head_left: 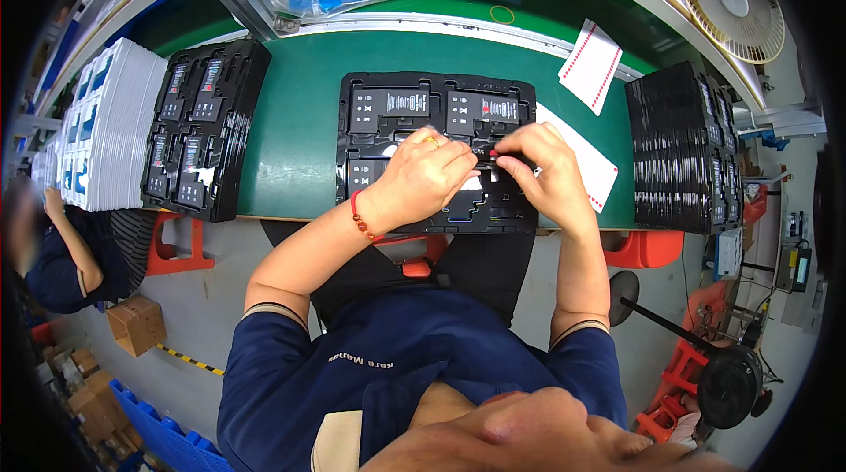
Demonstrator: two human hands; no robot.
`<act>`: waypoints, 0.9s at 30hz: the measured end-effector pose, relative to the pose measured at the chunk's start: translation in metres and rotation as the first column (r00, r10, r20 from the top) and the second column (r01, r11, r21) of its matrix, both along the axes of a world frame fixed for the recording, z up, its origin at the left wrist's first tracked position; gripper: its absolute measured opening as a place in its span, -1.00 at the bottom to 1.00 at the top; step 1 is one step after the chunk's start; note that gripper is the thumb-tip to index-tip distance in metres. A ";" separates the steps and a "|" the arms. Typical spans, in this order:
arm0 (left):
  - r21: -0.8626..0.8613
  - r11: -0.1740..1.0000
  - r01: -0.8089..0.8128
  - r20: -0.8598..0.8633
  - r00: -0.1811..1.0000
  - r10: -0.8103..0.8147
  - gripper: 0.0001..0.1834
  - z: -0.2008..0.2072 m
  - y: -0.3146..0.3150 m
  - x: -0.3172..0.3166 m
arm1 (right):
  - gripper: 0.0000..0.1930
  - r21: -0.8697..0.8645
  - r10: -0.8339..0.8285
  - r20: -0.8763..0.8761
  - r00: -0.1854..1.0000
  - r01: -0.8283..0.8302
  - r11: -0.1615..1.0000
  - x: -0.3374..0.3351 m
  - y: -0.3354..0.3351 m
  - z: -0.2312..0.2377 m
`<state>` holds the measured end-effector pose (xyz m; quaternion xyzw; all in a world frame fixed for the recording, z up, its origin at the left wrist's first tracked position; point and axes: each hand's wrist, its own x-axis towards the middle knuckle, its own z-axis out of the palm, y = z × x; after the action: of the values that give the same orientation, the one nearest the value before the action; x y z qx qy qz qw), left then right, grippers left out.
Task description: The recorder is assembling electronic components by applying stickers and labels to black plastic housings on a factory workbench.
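Note:
A black plastic tray (438, 78) lies on the green tabletop in front of me. Flat black batteries sit in its compartments, among them one at the upper left (410, 104) and one at the upper right (498, 109) that bears a red dot. Over the tray's middle, my left hand (425, 174) is closed, its fingers bent together; what they grip is hidden. Close beside it, my right hand (551, 174) pinches with thumb and forefinger at a small red sticker (493, 154). Partly under my right hand lies a white sheet (592, 165) edged with red dots.
Another dotted white sheet (590, 66) lies farther back. Stacked black trays stand at left (207, 124) and right (679, 150), with white trays (115, 119) beyond the left stack. A fan (731, 0) is at the upper right. Another person (66, 247) sits at far left.

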<state>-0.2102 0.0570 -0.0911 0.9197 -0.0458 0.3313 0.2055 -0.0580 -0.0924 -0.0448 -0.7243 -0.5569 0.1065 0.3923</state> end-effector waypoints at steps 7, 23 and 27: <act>0.000 0.999 0.039 -0.031 0.999 -0.039 -0.81 0.001 0.000 0.002 | -0.81 0.024 0.101 0.435 0.895 -0.123 0.992 -0.003 -0.004 -0.001; 0.134 0.988 0.079 -0.286 0.957 -0.038 -0.53 0.002 -0.013 -0.030 | -0.82 0.025 -0.641 0.389 0.662 0.688 0.725 0.090 -0.132 -0.058; 0.133 0.988 0.075 -0.292 0.956 -0.033 -0.54 0.004 -0.013 -0.029 | -0.83 -0.003 -0.604 0.401 0.688 0.661 0.750 0.097 -0.146 -0.067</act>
<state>-0.2390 0.0437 -0.0873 0.9689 -0.0640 0.1837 0.1530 0.0388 -0.2379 -0.1120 -0.9050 -0.3269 -0.1354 0.2361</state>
